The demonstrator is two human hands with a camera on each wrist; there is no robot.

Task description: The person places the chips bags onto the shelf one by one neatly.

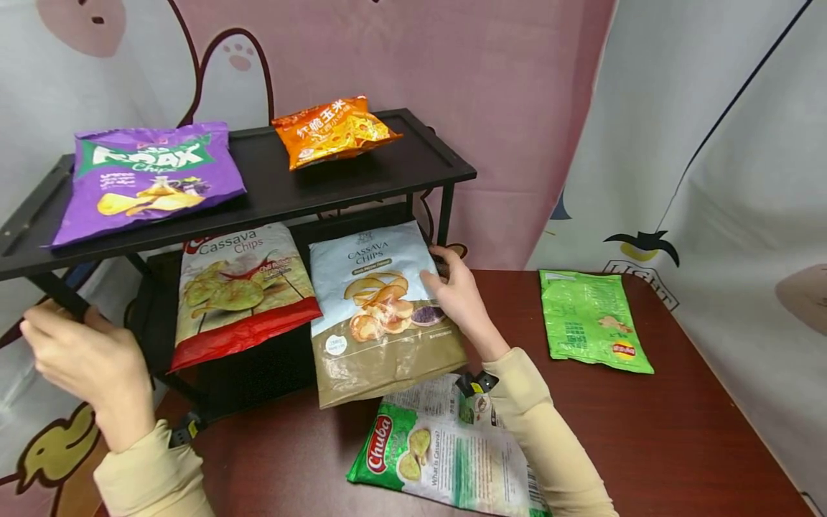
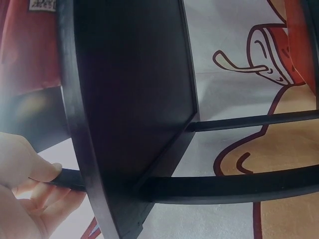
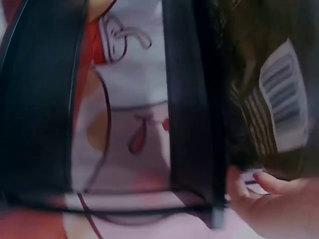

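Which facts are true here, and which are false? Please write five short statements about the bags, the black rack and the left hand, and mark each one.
1. The purple bag lies on the upper shelf of the black rack. True.
2. The orange bag lies on the lower shelf. False: it lies on the upper one.
3. The left hand grips a post of the rack. True.
4. The bright green bag lies left of the rack. False: it lies on the table, to the right.
5. The Chuba bag lies on the table. True.

Pink-and-white cloth backdrop (image 1: 504, 108), printed yellow bird (image 1: 52, 456) at lower left; dark reddish-brown tabletop (image 1: 672, 431)
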